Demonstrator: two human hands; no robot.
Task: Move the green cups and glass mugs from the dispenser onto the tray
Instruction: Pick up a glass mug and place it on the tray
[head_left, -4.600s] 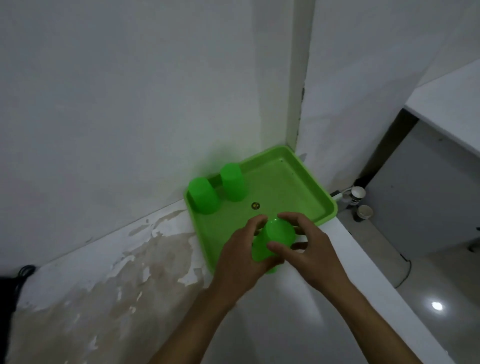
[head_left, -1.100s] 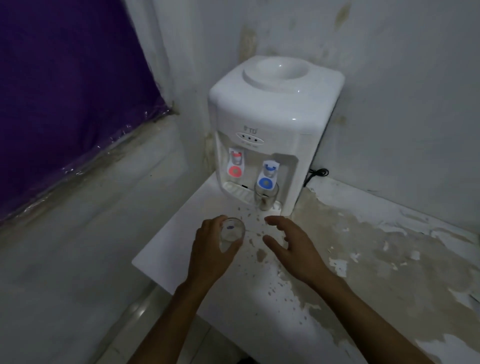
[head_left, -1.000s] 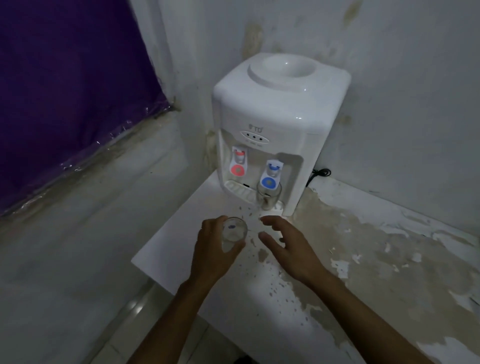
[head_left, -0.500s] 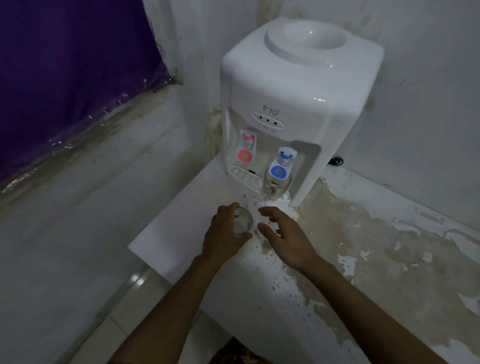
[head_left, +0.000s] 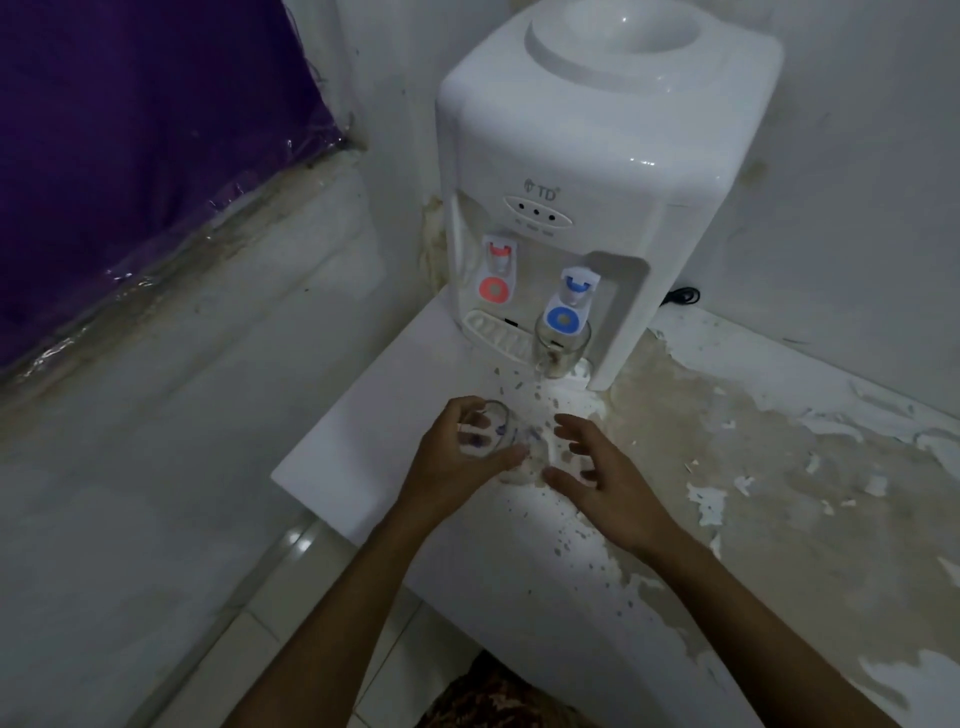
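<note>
A white water dispenser (head_left: 587, 171) stands on the white counter against the wall, with a red tap and a blue tap. A clear glass mug (head_left: 562, 349) stands under the blue tap on the drip grille. My left hand (head_left: 457, 462) is closed around a second clear glass mug (head_left: 491, 428), held just in front of the dispenser above the counter. My right hand (head_left: 602, 478) hovers beside it to the right, fingers spread, holding nothing. The tray and the green cups are out of view.
The counter (head_left: 363, 441) has a peeling, stained top to the right (head_left: 753, 467) and its corner edge at the left. A purple sheet (head_left: 130, 130) covers the wall at the upper left. A black cable (head_left: 683, 297) lies behind the dispenser. Tiled floor shows below.
Since 4.6 s ago the view swung from the green tray to the dispenser. Over the last second my hands and the view came closer to the dispenser, left hand still holding the glass mug.
</note>
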